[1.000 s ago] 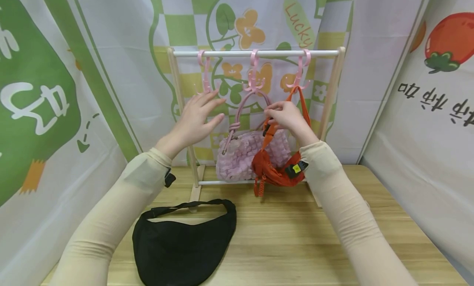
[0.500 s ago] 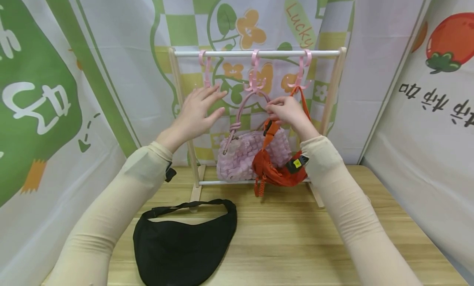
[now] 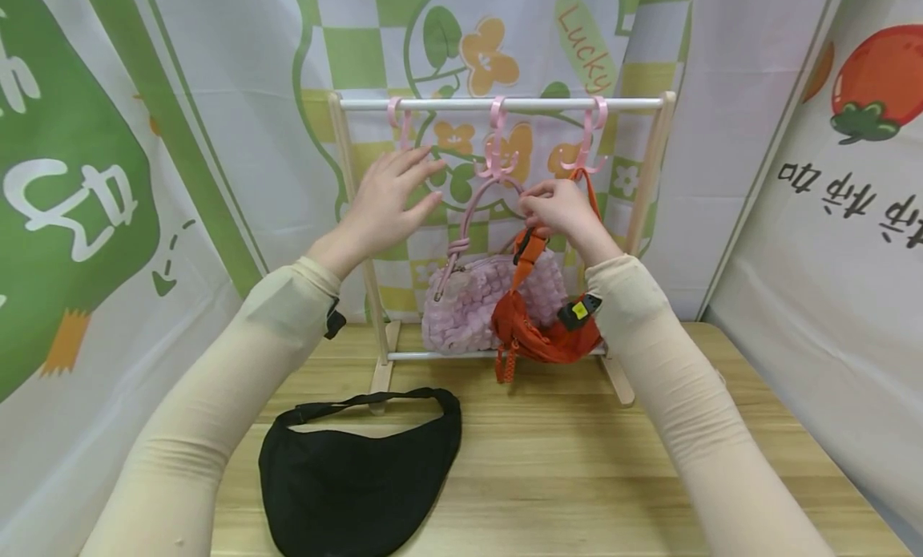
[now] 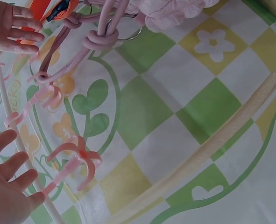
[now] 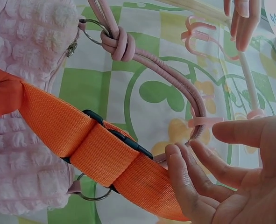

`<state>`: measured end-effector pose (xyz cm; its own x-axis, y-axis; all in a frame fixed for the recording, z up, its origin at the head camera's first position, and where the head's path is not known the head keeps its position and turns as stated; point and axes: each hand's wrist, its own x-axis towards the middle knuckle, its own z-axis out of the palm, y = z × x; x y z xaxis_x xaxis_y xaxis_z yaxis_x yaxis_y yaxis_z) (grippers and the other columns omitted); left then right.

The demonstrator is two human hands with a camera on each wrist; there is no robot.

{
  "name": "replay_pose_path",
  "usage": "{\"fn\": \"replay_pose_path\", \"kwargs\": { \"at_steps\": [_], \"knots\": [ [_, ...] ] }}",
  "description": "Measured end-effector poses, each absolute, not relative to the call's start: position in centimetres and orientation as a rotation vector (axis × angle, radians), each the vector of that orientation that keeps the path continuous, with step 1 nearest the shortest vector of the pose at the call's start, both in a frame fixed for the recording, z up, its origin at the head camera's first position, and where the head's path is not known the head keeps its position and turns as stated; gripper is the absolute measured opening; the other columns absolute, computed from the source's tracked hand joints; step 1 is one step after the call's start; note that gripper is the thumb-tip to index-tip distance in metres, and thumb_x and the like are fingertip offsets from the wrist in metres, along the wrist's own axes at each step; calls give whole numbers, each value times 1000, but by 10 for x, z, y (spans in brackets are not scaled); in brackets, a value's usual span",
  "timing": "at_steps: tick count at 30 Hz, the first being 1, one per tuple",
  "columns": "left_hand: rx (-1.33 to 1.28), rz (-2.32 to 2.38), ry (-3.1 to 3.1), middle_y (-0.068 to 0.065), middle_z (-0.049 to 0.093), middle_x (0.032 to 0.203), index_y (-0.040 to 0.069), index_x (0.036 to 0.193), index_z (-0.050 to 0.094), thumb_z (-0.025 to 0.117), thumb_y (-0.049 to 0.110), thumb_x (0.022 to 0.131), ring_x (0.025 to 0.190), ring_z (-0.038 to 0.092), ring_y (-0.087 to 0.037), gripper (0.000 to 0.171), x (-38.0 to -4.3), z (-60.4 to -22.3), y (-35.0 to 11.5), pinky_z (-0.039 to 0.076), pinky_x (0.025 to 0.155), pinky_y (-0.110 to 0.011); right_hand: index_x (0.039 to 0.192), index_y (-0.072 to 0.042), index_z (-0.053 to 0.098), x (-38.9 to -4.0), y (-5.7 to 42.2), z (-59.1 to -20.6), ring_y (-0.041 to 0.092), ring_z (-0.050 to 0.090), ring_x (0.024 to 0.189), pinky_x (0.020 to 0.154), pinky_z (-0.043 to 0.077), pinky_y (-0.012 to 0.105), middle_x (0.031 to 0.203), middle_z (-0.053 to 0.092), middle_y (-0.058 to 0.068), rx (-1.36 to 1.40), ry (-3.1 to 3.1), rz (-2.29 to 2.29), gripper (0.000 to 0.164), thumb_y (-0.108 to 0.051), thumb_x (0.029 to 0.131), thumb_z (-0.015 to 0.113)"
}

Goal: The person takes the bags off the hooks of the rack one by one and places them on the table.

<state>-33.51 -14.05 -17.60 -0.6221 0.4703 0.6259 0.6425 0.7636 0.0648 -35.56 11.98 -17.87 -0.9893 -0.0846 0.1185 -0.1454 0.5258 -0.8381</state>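
Note:
My left hand (image 3: 385, 206), fingers spread and holding nothing, is raised in front of the left pink hook (image 4: 83, 156). My right hand (image 3: 566, 214) is beside the pink handle (image 5: 175, 81) and the orange strap (image 5: 100, 149); its fingers are loosely bent, thumb apart from them in the right wrist view. The pink ruffled handbag (image 3: 465, 304) hangs by its knotted handle from the middle hook (image 3: 495, 144). From the right hook (image 3: 587, 136) hangs the orange bag (image 3: 530, 337), overlapping the pink one. A black shoulder bag (image 3: 356, 485) lies flat on the table.
All three hooks hang on the white rail (image 3: 447, 105) of a rack with wooden posts (image 3: 646, 172). Its feet stand on the wood-grain table (image 3: 548, 477). Printed curtains (image 3: 735, 140) enclose the back and sides.
Both hands have risen slightly, the left one now covering more of the left hook. The bags hang almost as before, and the black bag has stayed in place.

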Motion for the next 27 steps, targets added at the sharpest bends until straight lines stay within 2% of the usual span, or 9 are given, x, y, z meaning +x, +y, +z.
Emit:
{"fn": "replay_pose_path", "kwargs": {
  "at_steps": [6,10,15,19,27],
  "knots": [
    [-831,-374,-2352,-10,32,153,14,139,47,52,35,97,145,19,-28,47,-337,-168,-138,10,119,-48,125,-5,58,-357,118,-174,21,66,91,84,56,36,117,61,15,192,-2665,1493,36,-24,95,54],
    [-837,-363,-2346,-10,32,153,14,140,46,52,34,96,145,18,-28,48,-340,-163,-136,11,118,-49,125,-3,57,-360,118,-171,20,66,88,85,55,37,115,62,16,203,-2649,1502,36,-23,95,54],
    [-846,-344,-2343,-10,29,154,15,141,45,52,34,97,145,17,-30,48,-344,-158,-133,11,118,-50,125,-2,57,-362,118,-168,25,65,96,83,56,35,118,62,19,197,-2642,1505,36,-22,95,55],
    [-841,-340,-2352,-10,28,155,17,141,44,52,34,97,146,15,-30,48,-347,-155,-131,9,118,-50,124,-4,58,-363,118,-166,26,65,101,81,57,34,118,63,16,176,-2651,1474,36,-23,94,56],
    [-840,-335,-2330,-10,32,153,15,139,47,52,34,97,143,23,-32,47,-353,-149,-127,11,118,-49,126,-7,59,-361,120,-161,25,64,106,86,54,34,120,64,13,188,-2694,1325,39,-27,93,56]
  ]
}}
